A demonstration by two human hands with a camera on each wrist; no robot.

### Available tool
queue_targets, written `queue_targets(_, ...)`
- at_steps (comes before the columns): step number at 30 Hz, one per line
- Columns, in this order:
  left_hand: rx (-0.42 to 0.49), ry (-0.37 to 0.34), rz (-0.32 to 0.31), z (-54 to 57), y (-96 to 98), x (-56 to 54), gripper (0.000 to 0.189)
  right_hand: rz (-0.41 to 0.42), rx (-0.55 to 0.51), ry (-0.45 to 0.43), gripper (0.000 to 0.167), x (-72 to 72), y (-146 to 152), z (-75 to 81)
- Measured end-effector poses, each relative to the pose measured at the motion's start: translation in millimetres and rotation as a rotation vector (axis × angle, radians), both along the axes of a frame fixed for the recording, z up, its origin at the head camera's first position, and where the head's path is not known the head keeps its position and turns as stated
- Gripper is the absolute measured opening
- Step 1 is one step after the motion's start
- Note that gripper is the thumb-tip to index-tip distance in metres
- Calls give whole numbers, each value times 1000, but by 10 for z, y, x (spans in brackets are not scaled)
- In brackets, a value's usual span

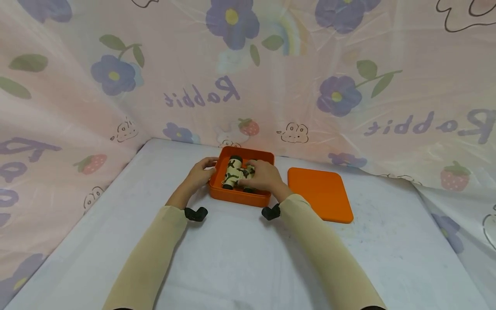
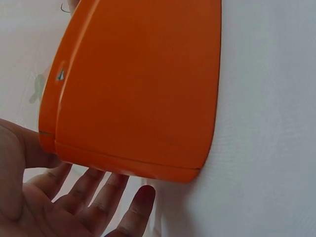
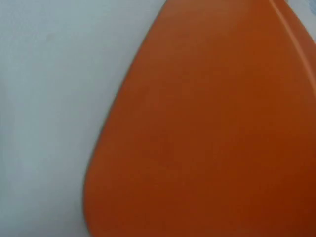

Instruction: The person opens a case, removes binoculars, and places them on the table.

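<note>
Camouflage-patterned binoculars (image 1: pixel 233 171) lie inside an orange box (image 1: pixel 240 198) at the back of the table. My right hand (image 1: pixel 265 175) reaches over the box's right side and grips the right barrel, with the thumb near the middle; its palm hides part of that barrel. Against the box's left side rests my left hand (image 1: pixel 199 174). In the left wrist view its fingers (image 2: pixel 101 202) extend loosely along the outer wall, with the thumb up near the rim. The right wrist view shows only the box wall (image 3: pixel 197 128), with no hand.
A flat orange lid (image 1: pixel 321 193) lies on the white tabletop (image 1: pixel 232 258) to the right of the box, beside the right forearm. Close behind the box hangs a printed curtain (image 1: pixel 271 86), which also runs along the left side.
</note>
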State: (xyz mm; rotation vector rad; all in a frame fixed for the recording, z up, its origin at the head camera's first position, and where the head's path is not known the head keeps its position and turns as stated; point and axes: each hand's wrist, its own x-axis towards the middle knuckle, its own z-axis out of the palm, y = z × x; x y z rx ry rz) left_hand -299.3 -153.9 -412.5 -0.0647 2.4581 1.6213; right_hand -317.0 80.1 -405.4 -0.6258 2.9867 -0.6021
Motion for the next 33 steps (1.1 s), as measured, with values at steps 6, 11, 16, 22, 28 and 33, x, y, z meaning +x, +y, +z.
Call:
queue_targets(6,-6,2,-7,-32,26,19,44,-10,30,38,75,17,5,-94)
queue_targets(11,-12,10,0,-49,31,39,44,-13,32,64,74,35,-9,-127)
queue_targets(16,-20,14,7,-53,16,34,44,-21,48,67,73,25,-27,-133)
queue_targets(22,-30,18,9,-54,12,11,44,-23,57,71,75,5,-39,-128)
queue_targets(28,-45,17,11,-33,19,-1,44,-18,60,78,78,-3,-45,-103)
queue_targets(33,-49,11,18,-33,20,7,44,-14,72,61,80,2,-44,-92)
